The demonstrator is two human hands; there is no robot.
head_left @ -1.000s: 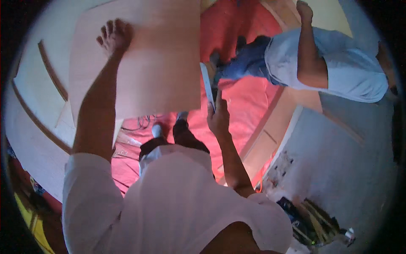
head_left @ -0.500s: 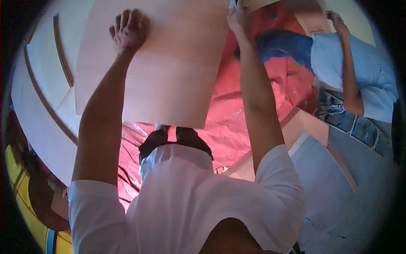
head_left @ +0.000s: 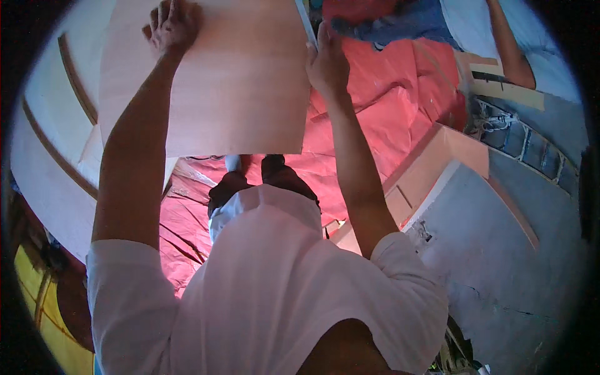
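A light plywood sheet (head_left: 237,94) fills the upper middle of the view, in front of my body. My left hand (head_left: 172,25) lies on its upper left part with the fingers spread. My right hand (head_left: 328,59) is at the sheet's right edge, closed round a long, thin, silver-grey straight tool (head_left: 305,22) that runs up along that edge. Its far end is cut off by the frame.
A co-worker (head_left: 400,22) is at the upper right. Below are a red tarp (head_left: 387,106), wooden boxwork (head_left: 462,150) and a metal ladder (head_left: 525,147) by the grey floor (head_left: 487,262). Pale panels with wooden strips (head_left: 44,181) stand at the left.
My right hand rose with the tool, then dropped slightly along the sheet's edge. The co-worker has shifted up and right in view. My left hand stays on the sheet.
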